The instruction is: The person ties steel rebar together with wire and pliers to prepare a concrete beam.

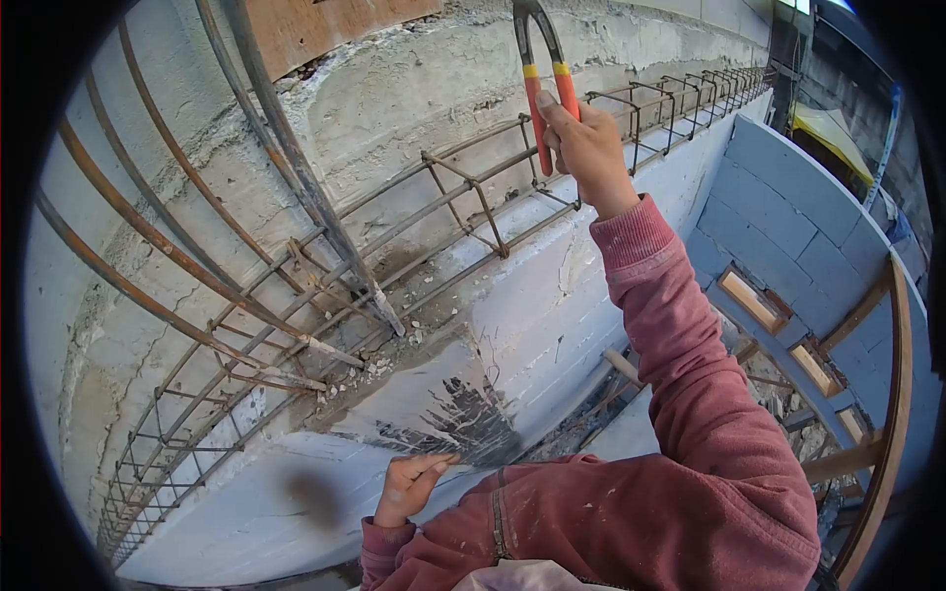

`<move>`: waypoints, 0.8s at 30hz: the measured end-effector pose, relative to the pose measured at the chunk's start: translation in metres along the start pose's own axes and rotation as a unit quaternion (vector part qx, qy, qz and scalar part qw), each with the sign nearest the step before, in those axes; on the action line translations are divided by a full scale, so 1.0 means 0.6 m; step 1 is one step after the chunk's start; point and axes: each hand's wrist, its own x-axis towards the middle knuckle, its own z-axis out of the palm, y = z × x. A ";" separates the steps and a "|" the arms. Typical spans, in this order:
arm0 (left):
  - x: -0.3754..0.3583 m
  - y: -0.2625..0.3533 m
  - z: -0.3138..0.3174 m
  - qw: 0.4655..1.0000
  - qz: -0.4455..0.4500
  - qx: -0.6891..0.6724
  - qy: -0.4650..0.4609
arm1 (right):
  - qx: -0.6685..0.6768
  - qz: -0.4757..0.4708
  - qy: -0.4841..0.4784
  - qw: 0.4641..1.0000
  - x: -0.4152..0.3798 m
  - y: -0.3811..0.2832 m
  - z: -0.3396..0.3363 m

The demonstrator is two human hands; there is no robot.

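Observation:
My right hand [588,148] is raised at the upper middle, closed around the orange handles of a pair of pliers [541,103] with yellow bands. The dark metal arms of the pliers point upward, and their jaws are cut off by the top edge. Behind that hand runs a long rebar cage [480,212] of bars and square stirrups along the wall top. Low in the middle, close to my body, my left hand [409,485] has its thumb and fingers pressed together. Whatever it pinches, if anything, is too small to make out.
Rusty upright bars [148,231] and a thicker grey bar [305,187] rise through the cage at left. Loose rubble [419,315] lies around their feet. The light block wall [562,286] drops away below. At right stand a blue-grey block wall [798,217] and a curved timber [887,424].

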 end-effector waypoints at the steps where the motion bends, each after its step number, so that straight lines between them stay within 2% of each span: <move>1: -0.008 0.012 -0.011 1.000 0.017 0.008 -0.003 | -0.041 0.014 -0.014 0.999 -0.010 0.013 -0.001; 4: -0.029 0.041 -0.044 0.999 0.050 0.019 -0.011 | 0.012 0.019 0.018 1.000 -0.040 0.033 0.001; 6: -0.037 0.054 -0.057 0.998 0.057 0.017 -0.019 | 0.049 -0.011 0.034 0.998 -0.034 0.010 0.002; 10: -0.033 0.060 -0.049 0.996 0.091 -0.005 -0.016 | 0.101 -0.073 -0.004 0.992 0.018 -0.052 0.017; 13: -0.022 0.070 -0.043 0.998 0.054 0.015 -0.027 | 0.047 -0.042 -0.025 0.998 0.039 -0.049 0.032; 16: -0.008 0.075 -0.040 0.991 0.127 0.029 0.031 | -0.070 -0.014 -0.023 0.997 0.001 -0.013 0.010; 17: -0.002 0.072 -0.043 0.987 0.154 0.033 0.033 | -0.131 -0.002 0.007 0.991 -0.021 -0.002 0.002; 19: 0.010 0.064 -0.046 0.978 0.199 0.040 0.040 | -0.149 0.021 0.005 0.989 -0.059 0.038 -0.006; 23: 0.024 0.058 -0.050 0.973 0.224 0.058 0.016 | -0.210 0.067 0.012 0.975 -0.124 0.099 -0.034; 24: 0.027 0.058 -0.048 0.972 0.228 0.055 0.018 | -0.312 -0.055 0.059 0.947 -0.146 0.099 -0.034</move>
